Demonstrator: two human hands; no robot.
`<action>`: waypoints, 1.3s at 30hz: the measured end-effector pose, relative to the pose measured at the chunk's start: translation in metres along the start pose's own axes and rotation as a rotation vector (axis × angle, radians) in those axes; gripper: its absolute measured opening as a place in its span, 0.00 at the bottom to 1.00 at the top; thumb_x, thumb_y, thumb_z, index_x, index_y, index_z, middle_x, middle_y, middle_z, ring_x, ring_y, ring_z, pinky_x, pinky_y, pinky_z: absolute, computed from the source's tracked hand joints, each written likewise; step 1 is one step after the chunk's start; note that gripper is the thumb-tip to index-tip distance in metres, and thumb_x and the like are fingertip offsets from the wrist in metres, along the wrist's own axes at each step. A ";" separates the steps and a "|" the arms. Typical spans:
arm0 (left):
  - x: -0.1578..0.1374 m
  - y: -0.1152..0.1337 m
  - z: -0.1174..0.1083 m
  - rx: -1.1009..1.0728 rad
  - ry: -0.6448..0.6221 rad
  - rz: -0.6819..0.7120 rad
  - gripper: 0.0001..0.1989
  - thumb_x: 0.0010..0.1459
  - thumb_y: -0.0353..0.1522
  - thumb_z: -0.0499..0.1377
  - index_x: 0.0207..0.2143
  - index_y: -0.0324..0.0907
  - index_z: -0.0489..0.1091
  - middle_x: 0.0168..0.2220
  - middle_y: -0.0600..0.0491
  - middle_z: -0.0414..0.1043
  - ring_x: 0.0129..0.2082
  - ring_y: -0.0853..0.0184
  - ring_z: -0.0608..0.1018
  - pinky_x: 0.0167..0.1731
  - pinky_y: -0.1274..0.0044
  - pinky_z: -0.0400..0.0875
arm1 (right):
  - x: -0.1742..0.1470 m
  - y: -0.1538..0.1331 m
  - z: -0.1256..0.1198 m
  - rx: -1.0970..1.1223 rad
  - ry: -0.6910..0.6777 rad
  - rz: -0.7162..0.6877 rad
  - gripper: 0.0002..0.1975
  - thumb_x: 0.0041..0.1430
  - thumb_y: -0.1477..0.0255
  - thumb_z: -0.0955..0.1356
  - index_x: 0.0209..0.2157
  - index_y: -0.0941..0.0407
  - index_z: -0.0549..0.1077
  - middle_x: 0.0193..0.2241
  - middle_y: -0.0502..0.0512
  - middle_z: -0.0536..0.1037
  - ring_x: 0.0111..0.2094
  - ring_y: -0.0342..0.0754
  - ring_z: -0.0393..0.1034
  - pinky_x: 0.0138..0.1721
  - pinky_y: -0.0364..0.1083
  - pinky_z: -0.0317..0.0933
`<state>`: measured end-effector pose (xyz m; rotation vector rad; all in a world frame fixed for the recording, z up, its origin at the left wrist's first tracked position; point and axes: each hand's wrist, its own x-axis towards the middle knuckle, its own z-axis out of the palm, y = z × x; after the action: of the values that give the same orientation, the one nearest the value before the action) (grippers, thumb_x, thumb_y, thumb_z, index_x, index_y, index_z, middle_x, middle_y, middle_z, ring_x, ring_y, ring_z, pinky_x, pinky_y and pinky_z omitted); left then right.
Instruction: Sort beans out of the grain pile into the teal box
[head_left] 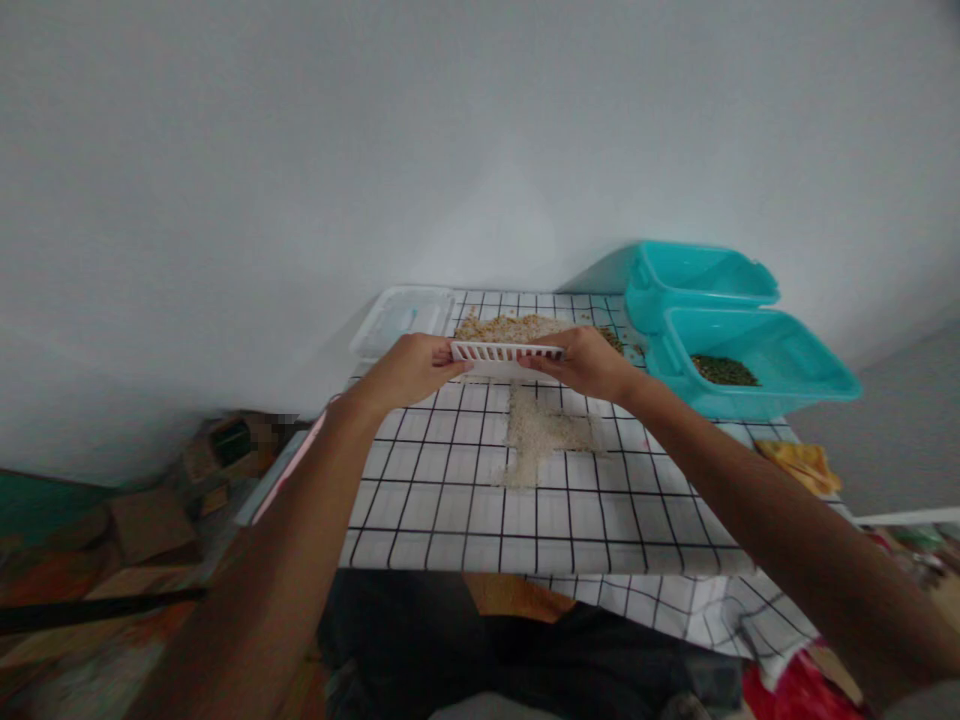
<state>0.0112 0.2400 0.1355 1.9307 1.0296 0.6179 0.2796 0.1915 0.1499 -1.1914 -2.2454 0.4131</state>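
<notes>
Between my two hands is a white slotted plastic basket (495, 369), with its slotted side toward me. My left hand (421, 366) is closed on its left end, the thumb along the near side. On the right end, my right hand (589, 362) grips it with the fingers over the slots. Just in front of it on the checked cloth lies a patch of pale, rice-like grains (534, 430). Behind it spreads a heap of yellowish grains or pieces (510, 327), partly hidden by the basket and hands. The basket's inside cannot be made out.
Two teal plastic bins (802, 365) stand at the right, the nearer holding small green grains (724, 370). A whitish lid (405, 312) lies at the back left. A yellow cloth (801, 465) rests at the right edge of the table (465, 510). Cardboard boxes (154, 525) are on the floor left.
</notes>
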 end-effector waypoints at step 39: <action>-0.012 -0.001 0.005 0.136 0.037 0.021 0.19 0.57 0.41 0.62 0.48 0.42 0.76 0.46 0.49 0.82 0.45 0.58 0.82 0.49 0.66 0.76 | -0.005 0.007 -0.001 0.084 -0.030 -0.002 0.16 0.62 0.62 0.67 0.44 0.57 0.80 0.32 0.52 0.81 0.31 0.43 0.70 0.34 0.41 0.59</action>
<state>0.0075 0.2283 0.1317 2.0576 1.1000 0.6107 0.2870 0.1911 0.1457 -1.1465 -2.2318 0.5225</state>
